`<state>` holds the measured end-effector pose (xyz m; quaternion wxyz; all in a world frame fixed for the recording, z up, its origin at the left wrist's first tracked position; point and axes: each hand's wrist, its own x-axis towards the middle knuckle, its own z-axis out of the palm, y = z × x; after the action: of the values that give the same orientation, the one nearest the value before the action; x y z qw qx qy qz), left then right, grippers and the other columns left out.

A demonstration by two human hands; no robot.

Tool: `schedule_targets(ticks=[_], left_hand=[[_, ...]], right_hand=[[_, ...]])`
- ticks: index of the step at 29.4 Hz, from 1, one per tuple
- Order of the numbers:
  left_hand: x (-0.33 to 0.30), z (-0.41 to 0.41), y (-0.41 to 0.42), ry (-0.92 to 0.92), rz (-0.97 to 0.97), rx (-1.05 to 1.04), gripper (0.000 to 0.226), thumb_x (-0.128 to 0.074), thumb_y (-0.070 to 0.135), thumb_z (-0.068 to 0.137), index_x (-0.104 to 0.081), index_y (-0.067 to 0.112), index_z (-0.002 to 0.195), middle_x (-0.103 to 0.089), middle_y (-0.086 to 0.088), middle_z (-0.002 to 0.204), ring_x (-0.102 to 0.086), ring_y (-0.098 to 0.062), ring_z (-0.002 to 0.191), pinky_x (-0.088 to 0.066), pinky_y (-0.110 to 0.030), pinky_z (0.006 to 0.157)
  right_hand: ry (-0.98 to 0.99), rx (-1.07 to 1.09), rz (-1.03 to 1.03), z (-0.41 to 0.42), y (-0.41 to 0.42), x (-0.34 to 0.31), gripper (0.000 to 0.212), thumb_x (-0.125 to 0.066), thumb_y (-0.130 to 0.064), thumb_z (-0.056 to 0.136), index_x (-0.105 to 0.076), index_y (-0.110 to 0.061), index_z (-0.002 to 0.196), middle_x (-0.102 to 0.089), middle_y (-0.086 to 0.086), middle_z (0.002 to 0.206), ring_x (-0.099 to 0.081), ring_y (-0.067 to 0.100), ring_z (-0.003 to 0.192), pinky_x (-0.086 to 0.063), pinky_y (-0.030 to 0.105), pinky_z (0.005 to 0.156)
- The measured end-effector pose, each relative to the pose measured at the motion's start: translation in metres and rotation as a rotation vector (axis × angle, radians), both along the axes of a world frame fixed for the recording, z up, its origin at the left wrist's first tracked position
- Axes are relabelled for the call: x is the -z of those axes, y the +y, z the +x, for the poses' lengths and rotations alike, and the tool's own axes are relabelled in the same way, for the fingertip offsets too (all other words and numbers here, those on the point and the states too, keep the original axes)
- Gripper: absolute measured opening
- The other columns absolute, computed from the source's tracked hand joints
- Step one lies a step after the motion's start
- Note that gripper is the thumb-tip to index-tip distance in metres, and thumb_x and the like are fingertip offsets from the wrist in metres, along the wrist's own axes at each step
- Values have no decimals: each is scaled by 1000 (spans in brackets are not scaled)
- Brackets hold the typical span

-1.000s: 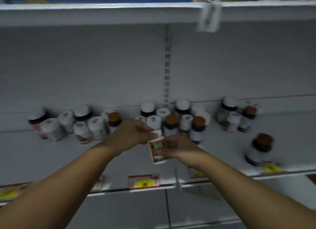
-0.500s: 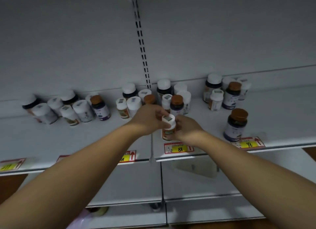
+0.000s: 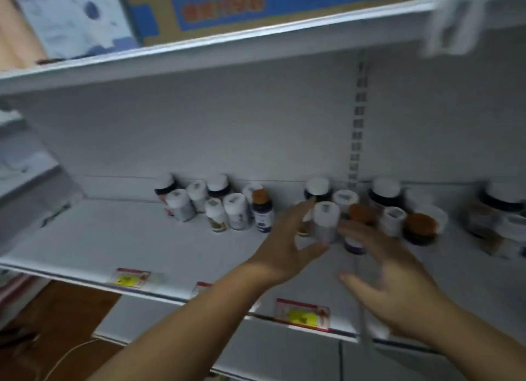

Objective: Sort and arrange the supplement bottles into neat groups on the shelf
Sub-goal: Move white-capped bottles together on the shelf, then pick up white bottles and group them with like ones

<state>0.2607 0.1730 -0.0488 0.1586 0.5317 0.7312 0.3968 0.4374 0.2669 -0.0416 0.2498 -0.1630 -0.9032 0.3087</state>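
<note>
Both spread hands flank white-capped bottle mid-shelf.

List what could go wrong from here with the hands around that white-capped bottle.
1. Both hands, left and right, are spread open beside the white-capped bottle, neither clearly gripping it; a quick brush could tip it.
2. Bottles stand packed close behind it, such as the orange-capped one; one knock may topple several.
3. The picture is blurred by motion, so the reach may be badly aimed.
</note>
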Motion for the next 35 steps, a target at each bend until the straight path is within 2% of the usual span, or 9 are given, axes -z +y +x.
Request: schedule_targets(ticks=[3, 7, 10, 13, 17, 20, 25, 29, 35], left_hand=[[10, -55, -41, 24, -16, -234, 61, -61, 40, 86, -35, 29, 140, -40, 10, 145, -38, -2, 126, -31, -10, 102], [14, -137, -98, 146, 18, -383, 27, -69, 19, 81, -66, 15, 108, -65, -4, 116, -60, -17, 103, -45, -24, 90], [8, -193, -130, 238, 15, -470, 22, -67, 3, 77, -68, 7, 99, -67, -12, 110, -61, -23, 100, -37, -14, 78], [-2, -241, -139, 356, 2, -479, 15, -64, -5, 74, -65, -4, 89, -69, -21, 91, -66, -28, 82, -38, -19, 65], [4, -295, -132, 346, -167, -405, 33, -58, 11, 85, -59, 10, 118, -56, -11, 128, -52, -28, 118, -36, -20, 87], [18, -308, -127, 385, -286, -326, 51, -56, 12, 86, -45, 18, 135, -36, -8, 148, -38, -32, 132, -38, -42, 106], [35, -307, -124, 403, -160, -402, 42, -65, 23, 81, -55, 18, 121, -54, -6, 127, -49, -31, 116, -46, -42, 92], [37, -300, -122, 355, -24, -462, 25, -69, 25, 78, -59, 15, 99, -58, -5, 113, -57, -27, 96, -37, -27, 72], [16, -285, -135, -18, 97, -494, 15, -74, 26, 75, -61, 26, 81, -66, 3, 95, -62, -18, 82, -47, -26, 71]], right_hand=[[-144, -110, -3, -63, -31, 11, 59, -63, -41, 80, -34, -46, 131, -30, -22, 146, -28, -1, 134, -22, 13, 105], [-362, -181, -133, -147, -63, 30, 53, -55, -49, 85, -34, -43, 133, -26, -21, 149, -34, 6, 132, -28, 18, 101], [-356, -212, -104, -198, -87, 39, 50, -54, -44, 87, -36, -37, 133, -34, -18, 144, -37, 1, 123, -27, 14, 96], [-324, -201, -117, -236, -106, 47, 45, -55, -41, 88, -40, -36, 130, -40, -20, 129, -36, -5, 107, -28, 10, 86], [-336, -186, -152, -260, -119, 59, 36, -55, -41, 88, -47, -35, 122, -41, -22, 120, -39, -4, 103, -30, -1, 80], [-352, -154, -209, -261, -122, 66, 25, -56, -38, 87, -52, -37, 112, -47, -19, 120, -46, 1, 106, -36, 13, 93], [-389, -104, -241, -254, -126, 68, 13, -57, -39, 86, -52, -48, 94, -52, -27, 103, -49, -10, 93, -35, -1, 75], [-372, -87, -236, -252, -134, 64, 13, -57, -37, 86, -57, -42, 98, -56, -21, 106, -52, -1, 97, -37, 7, 81], [-216, 35, -367, -246, -128, 44, 31, -61, -37, 84, -53, -39, 113, -52, -18, 110, -52, 0, 100, -37, 5, 75]])
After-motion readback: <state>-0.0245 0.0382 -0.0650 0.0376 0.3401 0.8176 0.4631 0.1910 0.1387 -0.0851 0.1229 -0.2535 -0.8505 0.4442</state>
